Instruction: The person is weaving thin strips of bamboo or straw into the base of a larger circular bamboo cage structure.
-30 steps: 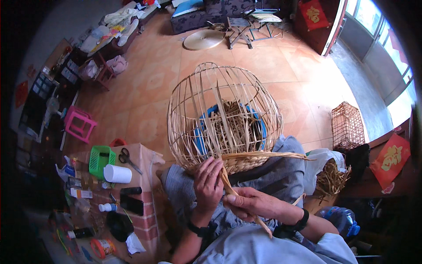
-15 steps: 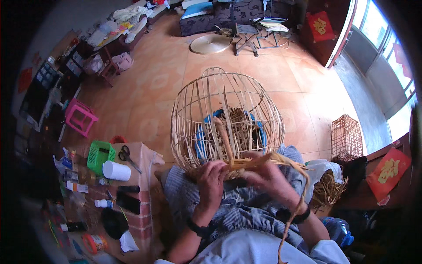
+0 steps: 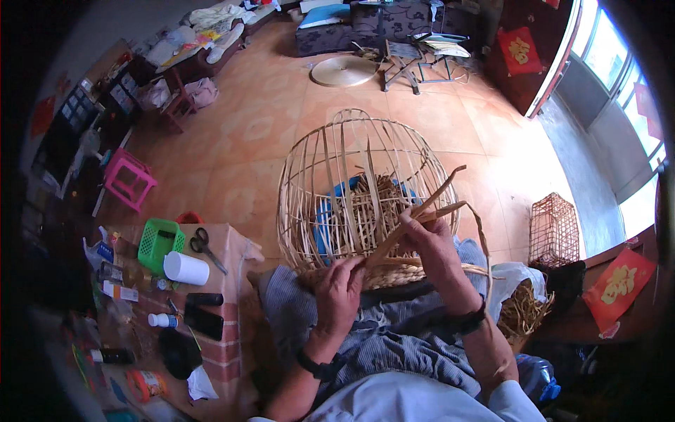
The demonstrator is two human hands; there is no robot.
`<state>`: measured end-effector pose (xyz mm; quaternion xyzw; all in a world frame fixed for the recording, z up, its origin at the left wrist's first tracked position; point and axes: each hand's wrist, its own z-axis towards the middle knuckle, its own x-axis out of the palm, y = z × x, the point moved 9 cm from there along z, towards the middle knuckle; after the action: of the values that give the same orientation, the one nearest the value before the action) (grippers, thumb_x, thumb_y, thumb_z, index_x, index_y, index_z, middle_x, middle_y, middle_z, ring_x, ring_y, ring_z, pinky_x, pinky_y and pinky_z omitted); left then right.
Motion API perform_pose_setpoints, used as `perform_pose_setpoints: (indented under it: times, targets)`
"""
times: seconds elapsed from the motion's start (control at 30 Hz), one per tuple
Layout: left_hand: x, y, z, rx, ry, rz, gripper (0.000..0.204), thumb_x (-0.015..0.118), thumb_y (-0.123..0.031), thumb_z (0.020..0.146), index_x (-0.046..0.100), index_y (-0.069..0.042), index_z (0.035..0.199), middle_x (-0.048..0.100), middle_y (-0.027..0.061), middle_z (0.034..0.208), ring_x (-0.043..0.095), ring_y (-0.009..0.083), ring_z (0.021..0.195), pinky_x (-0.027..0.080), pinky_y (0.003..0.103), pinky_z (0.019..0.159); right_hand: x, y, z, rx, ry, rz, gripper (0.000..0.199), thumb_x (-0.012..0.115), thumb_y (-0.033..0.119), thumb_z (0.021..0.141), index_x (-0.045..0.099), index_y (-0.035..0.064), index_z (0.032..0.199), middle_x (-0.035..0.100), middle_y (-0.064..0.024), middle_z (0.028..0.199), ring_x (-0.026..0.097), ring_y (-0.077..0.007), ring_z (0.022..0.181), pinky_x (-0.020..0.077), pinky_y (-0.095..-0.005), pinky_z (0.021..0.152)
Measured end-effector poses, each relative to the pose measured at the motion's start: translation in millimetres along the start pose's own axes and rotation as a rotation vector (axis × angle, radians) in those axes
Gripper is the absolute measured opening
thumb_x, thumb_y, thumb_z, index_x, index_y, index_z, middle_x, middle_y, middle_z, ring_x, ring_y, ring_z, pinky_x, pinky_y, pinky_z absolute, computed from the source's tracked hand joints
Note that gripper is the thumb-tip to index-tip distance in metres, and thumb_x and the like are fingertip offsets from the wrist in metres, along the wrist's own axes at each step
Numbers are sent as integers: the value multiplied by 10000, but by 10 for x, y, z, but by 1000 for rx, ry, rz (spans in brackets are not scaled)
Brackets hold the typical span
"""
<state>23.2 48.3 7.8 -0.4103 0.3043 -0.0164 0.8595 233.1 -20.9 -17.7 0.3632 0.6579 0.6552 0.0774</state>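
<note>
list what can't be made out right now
All in the head view:
Left hand: palm hidden by its own back
Blue container: lower part hidden by the basket
Small white bottle: any print too small to read
Sofa: upper part cut off by the top edge

Near the frame's centre were two hands and one large woven basket; at right, one smaller lattice basket; at left, one pink stool; at lower left, one green basket, one white cylinder and one pair of scissors.
</note>
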Motion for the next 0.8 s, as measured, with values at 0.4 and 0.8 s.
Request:
perform_pose_setpoints:
  times: [0.4,0.8]
  targets:
    - [244,-263,-89,189,173,498,595,751,-110,978,537,-29,1526,606,201,1202,657,380,1080,547,489,899,526,169,279,-178,333,-209,188,686,151,1085,651,9,1204,740,-52,988,741,-171,942,605,-349,798]
    - [262,-154,123,139,121,432,366,723,-199,1023,661,-97,1368,632,181,1026,667,375,918,544,504,746,1008,542,151,-731,233,-1159,122,649,138,997,713,35,1008,645,-221,828,657,-436,811,517,-501,692]
